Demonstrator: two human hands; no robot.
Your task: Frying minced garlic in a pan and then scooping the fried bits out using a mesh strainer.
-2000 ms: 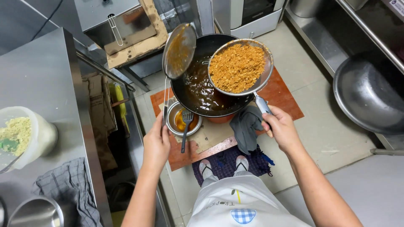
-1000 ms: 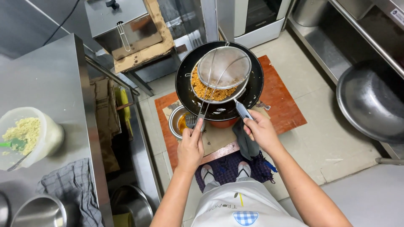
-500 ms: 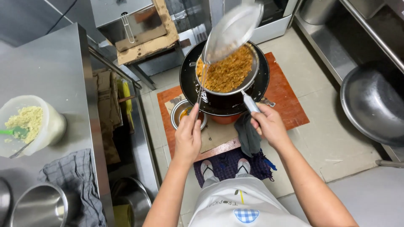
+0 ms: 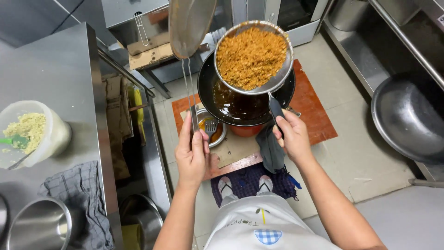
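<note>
Head view: dark wok (image 4: 240,109) of oil sits beyond both hands, mostly hidden by the mesh strainer (image 4: 253,56) of golden crumbs, gripped by the right hand (image 4: 291,135). Left hand (image 4: 192,153) grips a wire skimmer (image 4: 190,25), top cut off.

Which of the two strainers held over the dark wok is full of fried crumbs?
The right hand holds the full strainer; the left hand lifts the empty strainer, tilted beside it.
</note>
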